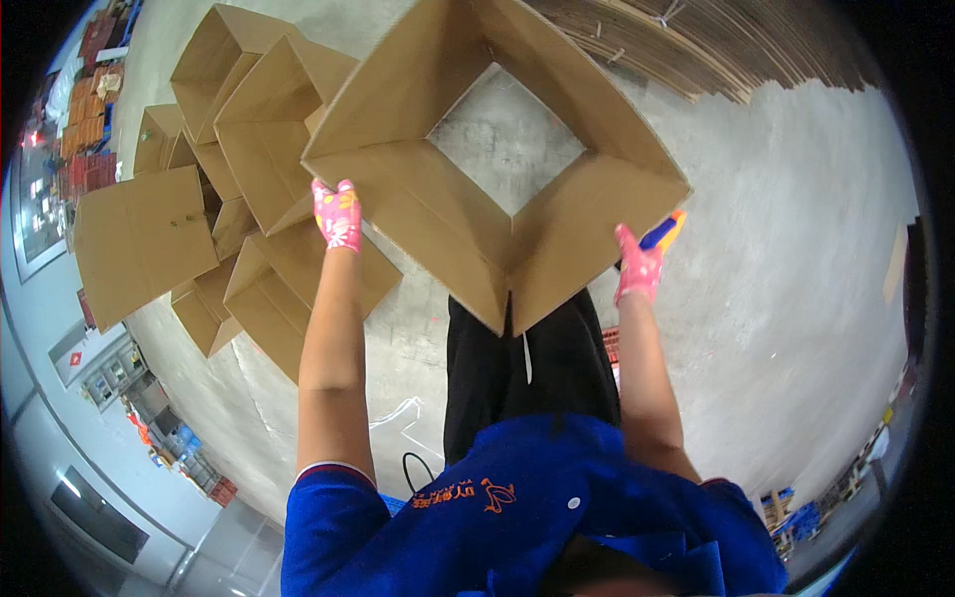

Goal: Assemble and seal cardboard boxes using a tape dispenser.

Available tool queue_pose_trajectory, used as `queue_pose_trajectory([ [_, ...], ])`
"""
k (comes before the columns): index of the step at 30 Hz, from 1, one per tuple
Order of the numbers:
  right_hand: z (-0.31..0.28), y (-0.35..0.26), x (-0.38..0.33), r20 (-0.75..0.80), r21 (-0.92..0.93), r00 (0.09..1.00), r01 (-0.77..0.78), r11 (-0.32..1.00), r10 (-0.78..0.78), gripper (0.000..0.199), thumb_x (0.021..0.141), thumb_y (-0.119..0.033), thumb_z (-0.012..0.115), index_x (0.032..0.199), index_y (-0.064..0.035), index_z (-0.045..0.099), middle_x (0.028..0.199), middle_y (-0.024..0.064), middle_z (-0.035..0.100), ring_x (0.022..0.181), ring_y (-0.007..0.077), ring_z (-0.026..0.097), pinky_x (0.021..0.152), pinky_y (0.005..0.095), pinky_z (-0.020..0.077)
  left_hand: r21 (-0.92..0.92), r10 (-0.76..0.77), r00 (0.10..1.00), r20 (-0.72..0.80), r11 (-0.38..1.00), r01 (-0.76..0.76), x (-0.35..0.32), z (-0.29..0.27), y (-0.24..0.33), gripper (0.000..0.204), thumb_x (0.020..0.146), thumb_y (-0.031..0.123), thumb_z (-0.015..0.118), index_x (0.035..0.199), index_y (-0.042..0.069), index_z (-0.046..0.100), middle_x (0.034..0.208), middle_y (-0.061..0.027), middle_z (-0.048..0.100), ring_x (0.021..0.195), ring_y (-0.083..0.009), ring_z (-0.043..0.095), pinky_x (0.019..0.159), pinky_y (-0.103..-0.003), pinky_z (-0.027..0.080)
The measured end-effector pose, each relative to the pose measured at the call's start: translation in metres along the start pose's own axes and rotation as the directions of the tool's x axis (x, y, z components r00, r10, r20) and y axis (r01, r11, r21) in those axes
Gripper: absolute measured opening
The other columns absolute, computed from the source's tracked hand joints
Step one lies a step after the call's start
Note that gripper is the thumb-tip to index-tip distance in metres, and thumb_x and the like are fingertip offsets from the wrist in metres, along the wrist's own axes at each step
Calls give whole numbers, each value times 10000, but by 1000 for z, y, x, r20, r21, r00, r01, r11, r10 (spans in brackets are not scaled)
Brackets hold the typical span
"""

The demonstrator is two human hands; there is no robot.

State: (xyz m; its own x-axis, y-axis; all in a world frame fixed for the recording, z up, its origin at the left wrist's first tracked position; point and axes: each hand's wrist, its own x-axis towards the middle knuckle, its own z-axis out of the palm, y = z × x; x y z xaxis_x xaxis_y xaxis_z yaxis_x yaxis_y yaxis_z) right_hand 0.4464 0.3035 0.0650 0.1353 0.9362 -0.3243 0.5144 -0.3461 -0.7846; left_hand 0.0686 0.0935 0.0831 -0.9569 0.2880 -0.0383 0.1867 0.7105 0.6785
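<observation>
In front of me is a large brown cardboard box (423, 199), opened out into a four-sided sleeve with both ends open, so the floor shows through it. My left hand (338, 215), in a pink patterned glove, is closed on its left corner, with the thumb on the inner face. At the box's right side, my right hand (639, 267) wears a matching glove and is closed around a blue-and-orange hand tool (661, 233). That hand touches the box wall, its thumb up; its other fingers are partly hidden. The tool's exact kind does not show.
Several opened cardboard boxes (264, 129) are piled on the floor at the left. A stack of flat cardboard sheets (716, 40) lies at the far right. Grey concrete floor (786, 269) stretches to the right. A white cord (400, 410) lies near my left elbow.
</observation>
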Motion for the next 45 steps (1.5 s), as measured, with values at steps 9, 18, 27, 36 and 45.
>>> queue_pose_trajectory([
  [9, -38, -36, -14, -17, 484, 995, -81, 871, 102, 424, 804, -245, 720, 1106, -5, 545, 979, 62, 597, 817, 175, 562, 733, 296, 464, -46, -129, 910, 395, 986, 159, -173, 69, 31, 501, 819, 133, 560, 1284, 20, 413, 1033, -193, 630, 933, -356, 599, 817, -384, 477],
  [18, 13, -49, -36, 591, -70, 164, 986, 153, -790, 385, 592, -311, 790, 872, -139, 589, 809, 21, 593, 778, 216, 561, 756, 447, 375, 141, -217, 851, 479, 975, 169, -190, 52, 14, 506, 823, 196, 555, 1290, 43, 436, 1048, -228, 617, 970, -376, 593, 822, -427, 471],
  [27, 28, -24, -98, 438, -382, 424, 886, 263, -792, 324, 634, -316, 763, 811, -123, 572, 689, 30, 571, 695, 221, 544, 693, 392, 342, -11, -258, 913, 315, 961, 276, -168, 0, 9, 381, 843, 82, 563, 1215, 23, 506, 1090, -157, 636, 989, -249, 622, 822, -345, 479],
  [36, 121, -78, -56, 306, -538, 541, 777, 326, -784, 349, 694, -366, 747, 837, -86, 595, 675, 72, 556, 704, 260, 544, 719, 402, 344, -122, -212, 973, 91, 967, 222, -121, 30, 18, 384, 895, 96, 529, 1245, -46, 463, 1038, -156, 634, 921, -232, 613, 809, -326, 475],
  [45, 281, 2, 51, 386, -608, 563, 751, 258, -731, 355, 776, -450, 653, 915, -123, 649, 880, 82, 649, 866, 268, 604, 823, 436, 388, -189, -335, 917, 215, 907, 376, -157, 48, 13, 462, 886, 5, 461, 1338, 11, 364, 1080, -87, 554, 964, -175, 535, 822, -287, 442],
])
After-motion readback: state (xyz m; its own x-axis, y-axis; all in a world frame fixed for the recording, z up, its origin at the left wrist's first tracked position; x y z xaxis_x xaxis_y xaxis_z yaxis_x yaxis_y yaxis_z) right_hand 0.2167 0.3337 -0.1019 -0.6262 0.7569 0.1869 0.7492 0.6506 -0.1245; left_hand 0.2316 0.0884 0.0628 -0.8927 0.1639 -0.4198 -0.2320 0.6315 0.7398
